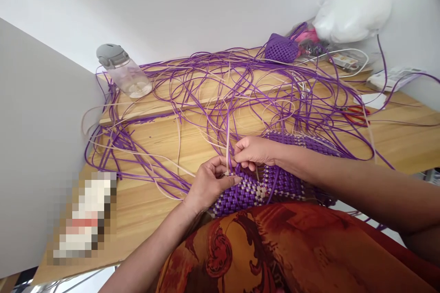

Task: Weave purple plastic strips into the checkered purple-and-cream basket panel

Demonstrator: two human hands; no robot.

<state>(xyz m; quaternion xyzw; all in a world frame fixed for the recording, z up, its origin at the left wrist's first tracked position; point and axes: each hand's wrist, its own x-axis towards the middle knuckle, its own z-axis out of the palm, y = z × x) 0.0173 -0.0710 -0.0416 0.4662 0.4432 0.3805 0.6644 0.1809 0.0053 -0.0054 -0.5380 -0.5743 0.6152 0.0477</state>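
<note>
The woven piece point(249, 190), purple with beige patches, sits at the near edge of the tabletop point(144, 224), against the person's patterned orange-brown clothing point(237, 247), and part of it shows beyond the right forearm. The left hand point(208, 184) is curled at its upper edge, thumb lying along the weave and fingers bent behind, gripping it there. A beige strand point(228, 139) stands up beside those fingers. The right hand point(257, 151) is nearly closed, thumb and fingertips pinched on what looks like a purple strand point(236, 161) just beside the left hand; the fingers partly hide it. Around them, loose purple and beige strands point(202, 60) loop across the tabletop. On the right lie red-handled pliers point(357, 114), near a white device point(393, 78). Farther back are a small purple woven pouch point(280, 49), a white cable point(360, 55) and a bulging white bag point(355, 7); at the back left is a clear bottle with a grey lid point(129, 75), and at the near left a pixelated object point(85, 215)
</note>
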